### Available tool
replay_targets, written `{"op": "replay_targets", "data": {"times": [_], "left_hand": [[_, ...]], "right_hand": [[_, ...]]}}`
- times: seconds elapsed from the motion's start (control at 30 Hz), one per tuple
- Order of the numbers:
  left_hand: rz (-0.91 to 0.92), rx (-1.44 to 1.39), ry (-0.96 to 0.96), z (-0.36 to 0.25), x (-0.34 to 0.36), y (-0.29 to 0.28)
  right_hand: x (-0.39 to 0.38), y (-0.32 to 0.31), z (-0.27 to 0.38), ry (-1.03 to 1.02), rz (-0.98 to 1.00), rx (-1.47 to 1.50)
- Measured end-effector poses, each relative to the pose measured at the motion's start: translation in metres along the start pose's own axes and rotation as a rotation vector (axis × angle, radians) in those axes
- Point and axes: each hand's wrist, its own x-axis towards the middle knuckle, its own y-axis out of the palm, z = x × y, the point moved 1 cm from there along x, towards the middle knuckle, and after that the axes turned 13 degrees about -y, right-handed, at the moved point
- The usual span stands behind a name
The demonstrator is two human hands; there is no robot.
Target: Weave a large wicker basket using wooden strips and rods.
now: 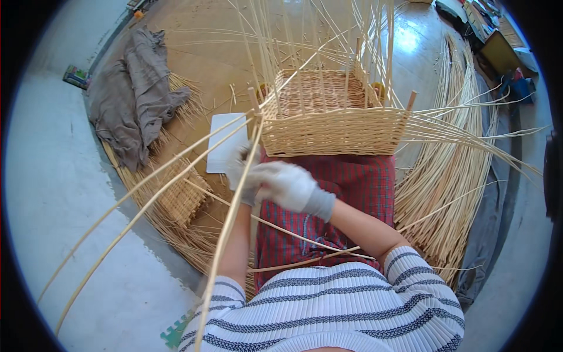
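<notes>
A woven wicker basket (334, 132), pale tan and with tall upright stakes, stands on its base just past my lap. From its near left corner a thick wicker strand (226, 234) slants down toward me. My right hand (287, 185), in a white glove with a grey cuff, reaches left with curled fingers close to that strand. Beside it, my left hand (239, 167), gloved too, is smeared by motion and partly behind the strand. What the fingers grip is hidden by blur and overlap. Two more strands (158, 196) bend out leftward from the same corner.
A big bundle of long wicker strands (454, 164) lies on the right; more strands spread on the left. There, a grey cloth (138, 94), a small woven piece (182, 193) and a white sheet (226, 144) lie on the floor. Loose strands fan rightward from the basket.
</notes>
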Motion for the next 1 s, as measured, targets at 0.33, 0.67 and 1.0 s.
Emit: {"op": "replay_targets", "data": {"times": [0.33,0.67,1.0], "left_hand": [[0.391,0.133,0.27,-0.015,0.08,0.018],[0.357,-0.53,-0.062,0.005,0.121,0.056],[0.418,-0.009,-0.088,0.011,0.093,0.039]], "right_hand": [[0.043,0.041,0.034,-0.275,0.352,-0.148],[-0.019,-0.11,-0.061,0.511,-0.588,0.171],[-0.064,-0.13,-0.12,0.488,-0.677,0.162]]}}
